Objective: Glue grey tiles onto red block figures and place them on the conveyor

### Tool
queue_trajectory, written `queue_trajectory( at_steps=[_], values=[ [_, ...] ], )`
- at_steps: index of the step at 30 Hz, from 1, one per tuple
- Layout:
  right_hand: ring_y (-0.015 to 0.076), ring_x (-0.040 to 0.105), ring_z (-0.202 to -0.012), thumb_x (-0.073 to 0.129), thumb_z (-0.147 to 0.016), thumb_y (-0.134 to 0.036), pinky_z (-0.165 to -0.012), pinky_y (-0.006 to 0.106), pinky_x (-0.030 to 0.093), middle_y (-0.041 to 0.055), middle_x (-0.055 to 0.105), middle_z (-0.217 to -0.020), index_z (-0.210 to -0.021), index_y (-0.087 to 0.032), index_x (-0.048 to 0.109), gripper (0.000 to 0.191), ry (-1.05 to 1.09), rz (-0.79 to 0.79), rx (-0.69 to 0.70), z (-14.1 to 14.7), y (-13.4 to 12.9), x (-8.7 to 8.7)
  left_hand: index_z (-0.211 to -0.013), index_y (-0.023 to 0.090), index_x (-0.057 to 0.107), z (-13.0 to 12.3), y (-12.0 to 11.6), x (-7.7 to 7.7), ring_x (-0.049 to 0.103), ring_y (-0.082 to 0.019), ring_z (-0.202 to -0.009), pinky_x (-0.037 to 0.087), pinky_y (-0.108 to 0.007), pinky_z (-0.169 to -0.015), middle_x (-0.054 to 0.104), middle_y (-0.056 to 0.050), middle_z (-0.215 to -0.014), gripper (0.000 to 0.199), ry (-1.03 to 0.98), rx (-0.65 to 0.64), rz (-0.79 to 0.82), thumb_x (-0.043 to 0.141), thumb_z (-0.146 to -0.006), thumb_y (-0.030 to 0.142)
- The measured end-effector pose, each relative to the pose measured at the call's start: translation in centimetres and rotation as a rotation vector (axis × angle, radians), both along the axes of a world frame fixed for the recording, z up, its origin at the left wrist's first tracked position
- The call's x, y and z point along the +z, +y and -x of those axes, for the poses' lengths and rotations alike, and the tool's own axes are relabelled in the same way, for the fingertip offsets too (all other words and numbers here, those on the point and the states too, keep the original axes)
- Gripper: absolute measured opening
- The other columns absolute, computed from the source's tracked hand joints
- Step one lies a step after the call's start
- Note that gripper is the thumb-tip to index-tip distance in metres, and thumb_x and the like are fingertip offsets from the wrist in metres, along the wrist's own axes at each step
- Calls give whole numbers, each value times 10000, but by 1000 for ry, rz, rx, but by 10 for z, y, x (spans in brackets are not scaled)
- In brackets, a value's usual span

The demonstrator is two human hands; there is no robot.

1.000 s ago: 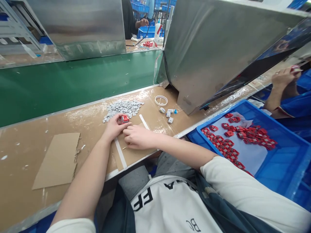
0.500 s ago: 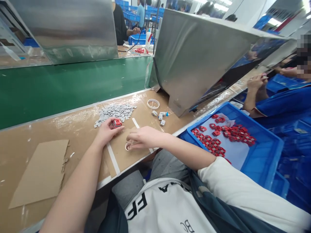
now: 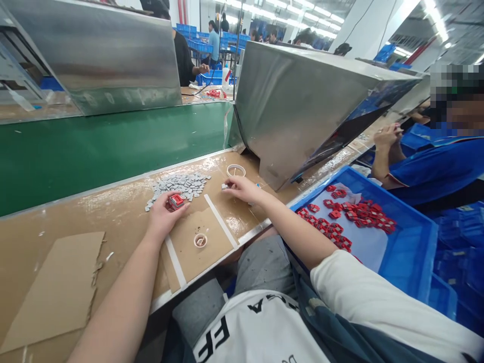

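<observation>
My left hand [image 3: 163, 216] is closed round a red and grey part [image 3: 176, 201], held just in front of a pile of small grey pieces [image 3: 181, 185]. Farther right, my right hand [image 3: 242, 189] pinches a small grey-white block [image 3: 225, 186] near a white ring [image 3: 236, 171]. Between my forearms a small round cup [image 3: 200, 240] stands on the cardboard-covered table [image 3: 132, 222], with a light-coloured stick or tool in it. A bit of blue shows behind my right hand, which hides most of what lies there.
A blue bin [image 3: 414, 242] with many red parts [image 3: 359, 212] stands at the right. Metal housings [image 3: 298, 101] and a green belt [image 3: 113, 146] lie beyond the table. A co-worker in blue [image 3: 446, 161] sits at the right. Flat cardboard [image 3: 56, 287] lies at left.
My right hand has moved from the small cup away and to the right and now pinches a grey-white block. My left hand still holds the red part. The view has tilted up slightly.
</observation>
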State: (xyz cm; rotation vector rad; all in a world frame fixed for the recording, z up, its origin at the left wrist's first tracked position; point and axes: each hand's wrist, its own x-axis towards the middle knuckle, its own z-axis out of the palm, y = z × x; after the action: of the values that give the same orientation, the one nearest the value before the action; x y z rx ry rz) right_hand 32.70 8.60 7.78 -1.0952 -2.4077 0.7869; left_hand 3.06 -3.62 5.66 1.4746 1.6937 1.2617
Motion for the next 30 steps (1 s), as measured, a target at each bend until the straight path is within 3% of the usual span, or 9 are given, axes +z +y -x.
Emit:
queue_trajectory(
  at_steps=[3, 5, 9, 12, 16, 19, 22, 26, 30],
  values=[
    [176, 660, -892, 702, -940, -508, -792, 307, 541, 59, 713, -1016, -1104, -183, 641, 370, 484, 424, 180, 37, -9, -1, -1109, 213, 682, 2, -1, -1, 666, -210, -861, 531, -329, -828, 714, -43, -1010, 493, 45, 52, -72, 812, -753, 528],
    [153, 665, -859, 717, -917, -577, -751, 279, 549, 50, 711, -1007, -1104, -195, 626, 435, 659, 652, 287, 66, -11, -2, -1065, 218, 640, 3, -3, 0, 639, -192, -805, 512, -309, -778, 690, -21, -952, 445, 63, 77, -75, 785, -775, 523],
    [120, 645, -726, 765, -859, -632, -676, 242, 525, 11, 692, -853, -1063, -197, 606, 506, 815, 859, 347, 118, -9, -13, -1041, 240, 584, 4, -5, 2, 600, -173, -730, 482, -293, -727, 646, 21, -858, 386, 100, 97, -28, 745, -803, 498],
    [110, 600, -651, 751, -868, -636, -627, 231, 493, -29, 628, -729, -1037, -199, 609, 490, 901, 866, 335, 137, -7, -28, -1089, 246, 560, 4, -7, 2, 631, -188, -789, 493, -306, -771, 666, 10, -927, 436, 119, 142, -23, 760, -787, 489],
    [92, 561, -630, 826, -817, -556, -631, 236, 497, -40, 611, -763, -1027, -197, 655, 450, 908, 755, 271, 137, -6, -41, -1060, 251, 566, 3, -7, 4, 636, -194, -776, 498, -307, -753, 666, 19, -888, 456, 127, 176, 3, 782, -777, 538],
    [101, 581, -626, 861, -769, -552, -650, 261, 520, -25, 646, -798, -1015, -192, 687, 469, 839, 665, 252, 132, -5, -42, -1023, 247, 607, 3, -6, 6, 629, -188, -755, 500, -301, -739, 669, 20, -865, 413, 154, 146, -6, 787, -778, 526],
    [119, 584, -614, 811, -780, -658, -637, 279, 528, -15, 650, -746, -966, -183, 700, 522, 815, 647, 269, 131, -4, -42, -1068, 242, 645, 2, -6, 6, 639, -188, -768, 510, -302, -756, 693, 6, -904, 385, 167, 112, -25, 776, -791, 475],
    [151, 630, -648, 695, -819, -787, -627, 296, 563, 8, 667, -738, -932, -185, 693, 612, 859, 704, 264, 131, -6, -40, -1118, 239, 647, 0, -7, 3, 650, -190, -769, 522, -312, -766, 710, -6, -930, 391, 178, 108, -32, 764, -809, 448],
    [168, 690, -718, 753, -825, -715, -691, 321, 609, 40, 721, -851, -1007, -189, 718, 557, 907, 770, 300, 129, -9, -36, -1086, 233, 643, 1, -7, 4, 669, -212, -868, 527, -324, -812, 715, -39, -1011, 331, 202, 105, -69, 747, -844, 434]
  ],
)
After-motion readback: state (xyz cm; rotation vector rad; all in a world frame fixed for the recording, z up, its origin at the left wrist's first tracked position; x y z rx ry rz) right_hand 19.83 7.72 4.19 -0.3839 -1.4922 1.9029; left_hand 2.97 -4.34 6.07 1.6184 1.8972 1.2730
